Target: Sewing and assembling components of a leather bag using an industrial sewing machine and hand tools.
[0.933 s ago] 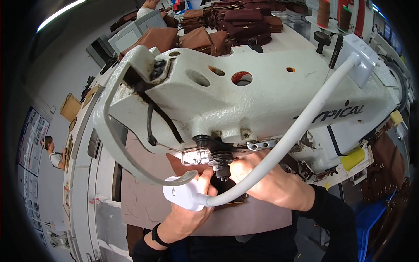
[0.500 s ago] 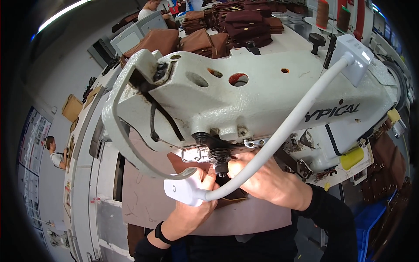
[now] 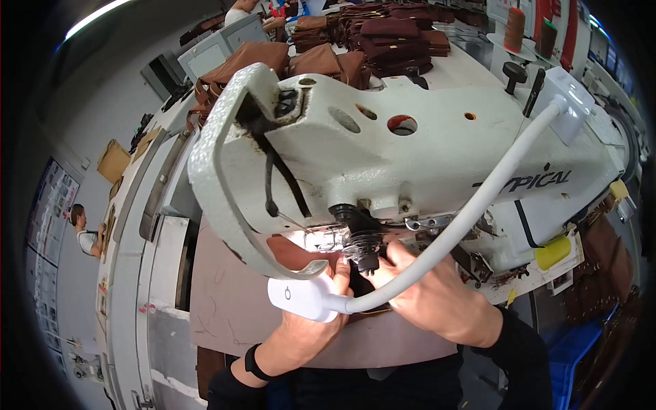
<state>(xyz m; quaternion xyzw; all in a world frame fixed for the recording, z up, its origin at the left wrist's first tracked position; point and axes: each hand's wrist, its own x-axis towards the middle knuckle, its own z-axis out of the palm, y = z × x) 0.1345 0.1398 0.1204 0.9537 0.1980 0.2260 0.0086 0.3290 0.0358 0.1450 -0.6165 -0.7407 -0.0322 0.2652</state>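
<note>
Working with both hands beneath the arm of a pale sewing machine [image 3: 307, 171], close by the lit needle area. Reaching in from the lower left with the left hand [image 3: 311, 335], with thumb and finger drawn narrow beside a dark piece [image 3: 359, 285] of material; partly covered by the white lamp [image 3: 297, 299], so cannot tell whether gripping or only pressing. Reaching in from the lower right with the right hand [image 3: 437, 297], with fingers bent toward the same dark piece; hidden at the tips behind a black sprung part [image 3: 362, 244] of the machine, so cannot tell about any hold there. Lying between the two hands, on the pinkish desk [image 3: 232, 314]: the dark piece, with a thin yellow line along its near edge. Just to the left of that, below the needle area: a reddish-brown piece [image 3: 290, 251], brightly lit. Worn on the left wrist: a black band [image 3: 255, 363]. Well apart, beyond the machine: brown folded pieces [image 3: 256, 61] and a dark maroon stack [image 3: 393, 44]. Standing at the upper right: an orange-brown thread spool [image 3: 514, 31]. Visible at the far left: another person [image 3: 89, 236].
</note>
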